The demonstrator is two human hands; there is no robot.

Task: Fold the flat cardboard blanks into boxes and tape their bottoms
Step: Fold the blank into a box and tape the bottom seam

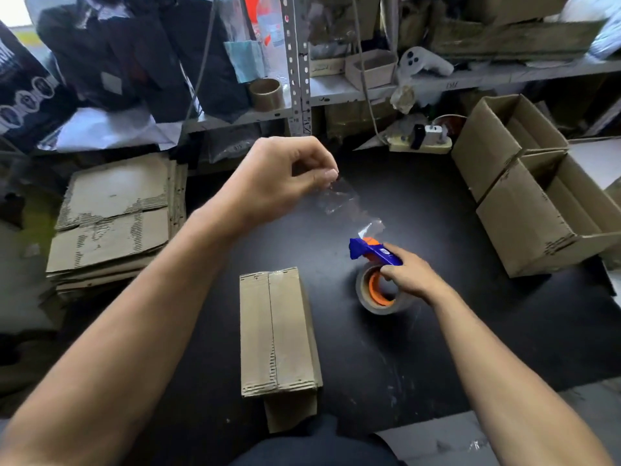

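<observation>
Thumb and forefinger of the left hand [279, 176] pinch the free end of a clear tape strip [339, 196], the other fingers curled in behind. The strip runs slack and crinkled down to the blue cutter head of the tape dispenser [373, 252], which the right hand [408, 275] grips, fingers wrapped over its handle and into the orange core. The brown tape roll [379, 297] sits on that core, its lower edge against the black table [470, 331].

There is a small white label on the blue cutter, too small to read.

Take the folded box [277, 331] as the landmark: it stands near the front edge of the table, bottom flaps up and closed, a shiny band of tape along the centre seam. The dispenser is just to its right, the left hand above and beyond it. To its left lies a stack of flat cardboard blanks [114, 216], their top sheet torn down to the corrugation. Well to its right, two open boxes [524, 183] sit side by side and touching, lying over with their mouths turned away to the right; what shows of their insides is bare. Beyond it, on the metal shelf [369, 89], a small open carton [371, 67] whose contents cannot be seen, a spare tape roll [266, 94] further left, and a dark printed package [23, 92] with lettering too blurred to read.
</observation>
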